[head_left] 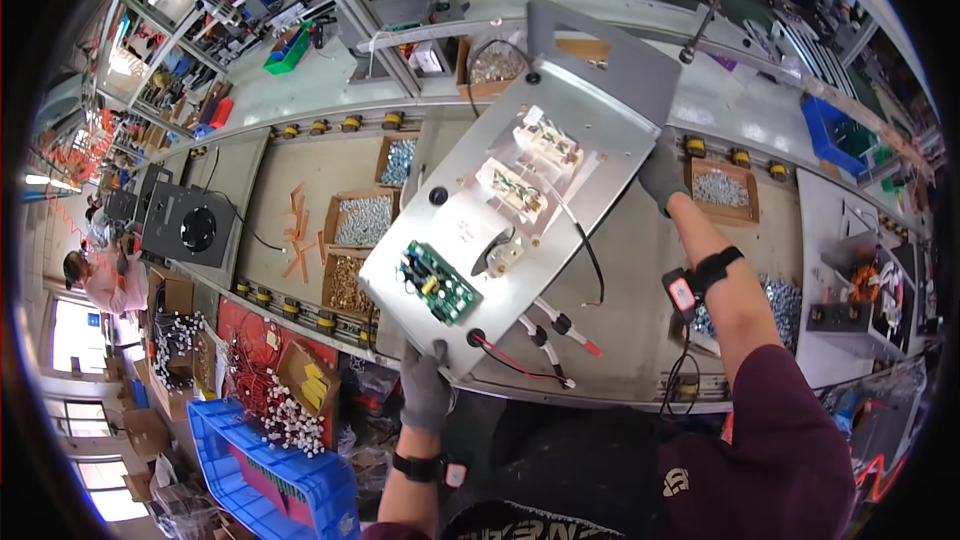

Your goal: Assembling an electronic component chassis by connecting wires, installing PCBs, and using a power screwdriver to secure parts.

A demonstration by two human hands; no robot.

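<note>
Both my hands, in grey gloves, hold up a large metal chassis plate [590, 110], tilted across the conveyor line. My left hand [428, 390] is closed on its near left corner. Farther off, my right hand [662, 178] grips its right edge, the fingers partly hidden by the plate. A green circuit board [437, 283] is mounted near the plate's near end. Two white terminal-like parts [512, 190] with wires sit toward its middle. A black cable [592, 258] and red-and-black wires [515, 365] with connectors hang off its right side. A grey bent panel [640, 75] forms its far end.
Boxes of screws [364, 221] stand left of the plate, and another screw box [722, 190] lies beyond my right forearm. A black housing with a round opening [190, 225] rests at the left. A blue crate [225, 460] sits below, near left. A tool [705, 25] hangs at the far right.
</note>
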